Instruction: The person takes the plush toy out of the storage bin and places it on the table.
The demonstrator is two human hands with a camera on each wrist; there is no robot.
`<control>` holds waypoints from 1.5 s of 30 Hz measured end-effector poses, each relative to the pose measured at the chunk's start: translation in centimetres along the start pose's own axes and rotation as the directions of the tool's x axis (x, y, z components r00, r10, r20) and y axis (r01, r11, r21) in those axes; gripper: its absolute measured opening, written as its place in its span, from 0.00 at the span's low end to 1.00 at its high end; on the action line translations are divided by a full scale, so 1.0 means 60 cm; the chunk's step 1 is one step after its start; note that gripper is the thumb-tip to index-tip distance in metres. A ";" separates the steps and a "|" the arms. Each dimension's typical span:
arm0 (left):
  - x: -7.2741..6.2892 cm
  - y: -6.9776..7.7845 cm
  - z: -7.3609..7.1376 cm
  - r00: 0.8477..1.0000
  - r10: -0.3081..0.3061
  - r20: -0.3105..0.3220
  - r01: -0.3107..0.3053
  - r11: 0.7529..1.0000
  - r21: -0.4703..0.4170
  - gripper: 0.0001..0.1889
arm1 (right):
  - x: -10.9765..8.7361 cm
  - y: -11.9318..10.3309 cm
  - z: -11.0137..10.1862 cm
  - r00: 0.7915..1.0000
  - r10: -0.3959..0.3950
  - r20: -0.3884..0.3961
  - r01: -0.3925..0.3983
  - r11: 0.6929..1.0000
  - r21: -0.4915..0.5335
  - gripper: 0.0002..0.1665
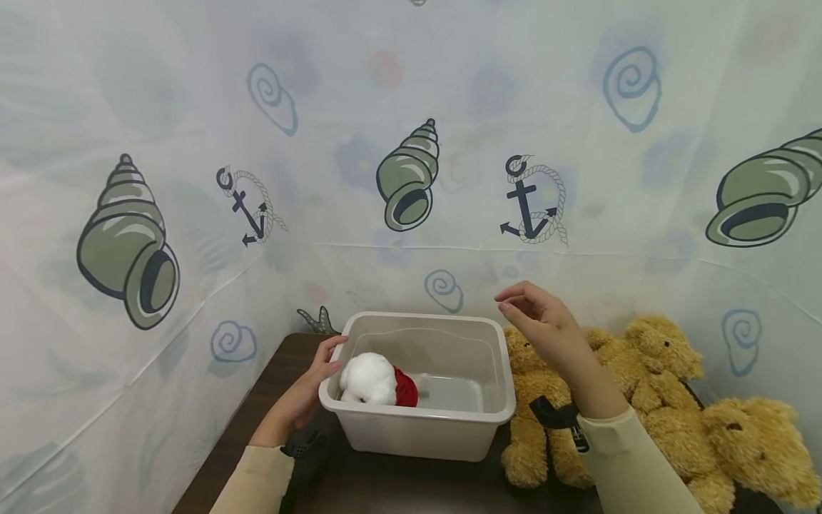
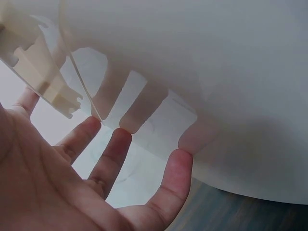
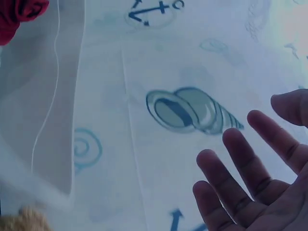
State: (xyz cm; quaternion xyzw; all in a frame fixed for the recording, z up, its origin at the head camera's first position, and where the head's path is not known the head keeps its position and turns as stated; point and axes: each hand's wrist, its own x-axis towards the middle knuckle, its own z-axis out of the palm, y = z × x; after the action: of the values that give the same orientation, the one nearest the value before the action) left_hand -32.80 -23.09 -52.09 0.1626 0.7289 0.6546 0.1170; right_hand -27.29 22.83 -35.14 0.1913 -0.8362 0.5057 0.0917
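Note:
A light grey plastic tub (image 1: 424,432) stands on the dark table. In its left end lies a white plush toy (image 1: 369,378) with a red garment (image 1: 405,387); part of it is hidden by the front rim. My left hand (image 1: 307,392) rests on the tub's left side, and in the left wrist view its fingertips (image 2: 126,137) touch the smooth outer wall with the fingers spread. Above the tub's right end, my right hand (image 1: 539,321) is raised in the air and holds nothing. The right wrist view shows its fingers (image 3: 240,163) loosely extended and apart.
Several golden-brown teddy bears (image 1: 664,385) sit and lie to the right of the tub, partly behind my right forearm. A pale curtain (image 1: 475,128) printed with shells and anchors hangs behind and beside the dark table (image 1: 257,400).

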 end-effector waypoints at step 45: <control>0.001 0.006 0.005 0.999 -0.035 -0.020 0.035 0.999 0.002 0.31 | 0.156 0.023 0.272 0.658 0.008 0.753 0.091 0.992 -0.090 0.26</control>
State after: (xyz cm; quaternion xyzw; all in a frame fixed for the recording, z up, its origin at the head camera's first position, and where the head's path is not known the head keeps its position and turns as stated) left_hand -32.73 -22.78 -51.76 0.1433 0.7337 0.6531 0.1208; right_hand -35.74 6.91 -40.73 0.3964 -0.8234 0.3284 -0.2390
